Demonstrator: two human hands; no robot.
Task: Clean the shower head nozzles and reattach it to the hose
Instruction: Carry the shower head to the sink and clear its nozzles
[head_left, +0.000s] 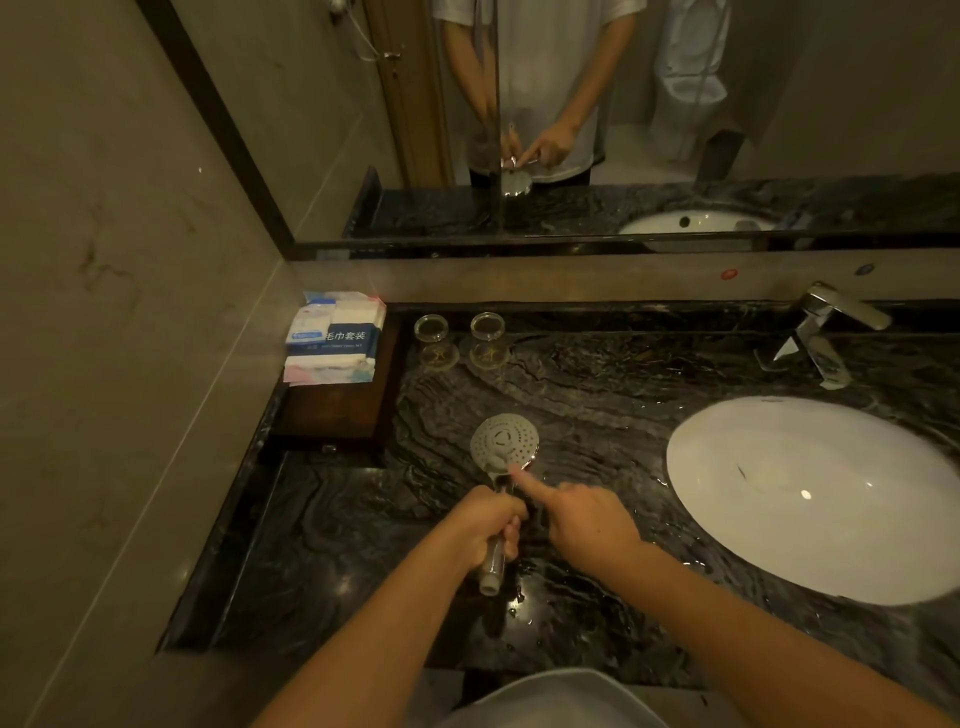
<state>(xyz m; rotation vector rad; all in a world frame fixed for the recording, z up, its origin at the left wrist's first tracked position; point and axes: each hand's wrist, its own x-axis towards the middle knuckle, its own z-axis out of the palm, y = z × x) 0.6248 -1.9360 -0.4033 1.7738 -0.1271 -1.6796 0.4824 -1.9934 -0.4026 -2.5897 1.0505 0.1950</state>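
A round silver shower head (503, 441) faces up above the black marble counter, its nozzle plate toward me. My left hand (485, 525) is wrapped around its handle, and the threaded end pokes out below my fist. My right hand (582, 519) has the index finger stretched out, its tip touching the lower right rim of the nozzle plate, while the other fingers are curled. No hose is attached to the handle and none is in view on the counter.
A white oval sink (810, 493) lies to the right with a chrome tap (826, 332) behind it. Two glass cups (460, 327) stand at the back, and a pack of towels (335, 338) rests on a dark wooden box (337, 410) at the left. A mirror runs along the wall.
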